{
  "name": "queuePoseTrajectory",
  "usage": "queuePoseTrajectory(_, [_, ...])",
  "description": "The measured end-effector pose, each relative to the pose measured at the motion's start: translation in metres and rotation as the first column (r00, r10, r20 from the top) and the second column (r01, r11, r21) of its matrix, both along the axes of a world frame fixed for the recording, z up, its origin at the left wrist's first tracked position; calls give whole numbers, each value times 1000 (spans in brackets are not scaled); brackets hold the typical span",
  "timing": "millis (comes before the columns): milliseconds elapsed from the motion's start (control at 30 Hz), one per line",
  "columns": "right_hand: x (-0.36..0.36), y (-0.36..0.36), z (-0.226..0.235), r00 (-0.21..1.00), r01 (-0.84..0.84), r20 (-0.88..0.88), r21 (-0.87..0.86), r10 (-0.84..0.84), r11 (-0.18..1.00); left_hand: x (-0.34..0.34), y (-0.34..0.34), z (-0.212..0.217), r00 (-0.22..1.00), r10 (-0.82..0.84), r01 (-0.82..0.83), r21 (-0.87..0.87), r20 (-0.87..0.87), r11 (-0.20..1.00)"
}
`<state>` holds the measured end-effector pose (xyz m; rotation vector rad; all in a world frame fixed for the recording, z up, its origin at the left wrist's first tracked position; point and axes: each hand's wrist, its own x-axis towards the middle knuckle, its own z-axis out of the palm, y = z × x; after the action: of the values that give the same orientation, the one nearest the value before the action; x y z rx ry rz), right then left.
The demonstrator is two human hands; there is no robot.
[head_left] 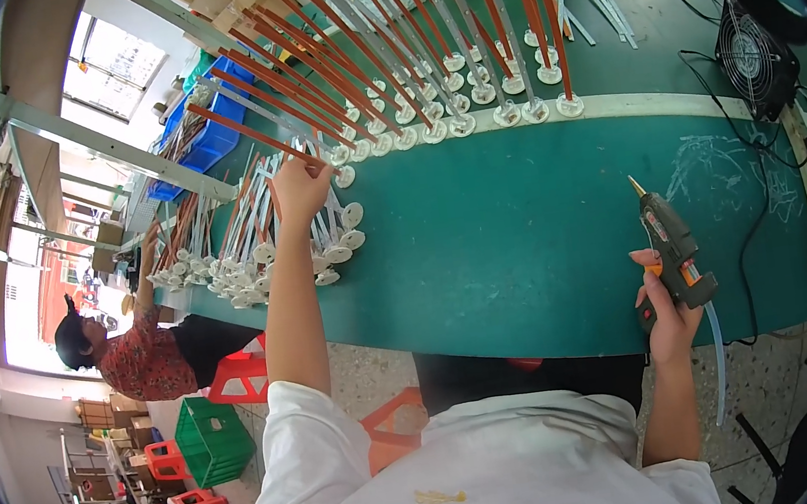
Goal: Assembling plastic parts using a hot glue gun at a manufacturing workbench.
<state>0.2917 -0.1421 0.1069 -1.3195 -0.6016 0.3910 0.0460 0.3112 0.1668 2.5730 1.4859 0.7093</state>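
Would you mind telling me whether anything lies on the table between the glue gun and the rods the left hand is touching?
Nothing visible does: the green table is bare between the glue gun in the right hand and the rods at the left hand.

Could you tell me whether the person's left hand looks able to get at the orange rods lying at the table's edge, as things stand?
Probably yes. The left hand is already stretched out over the green table, fingertips touching an orange rod, with nothing between them. The right hand holds the glue gun apart.
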Motion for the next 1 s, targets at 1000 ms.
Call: queuePoseTrajectory(1000, [4, 0, -10, 996, -68, 60, -19, 69, 998, -25, -21, 25, 979, 88, -109, -108, -184, 988])
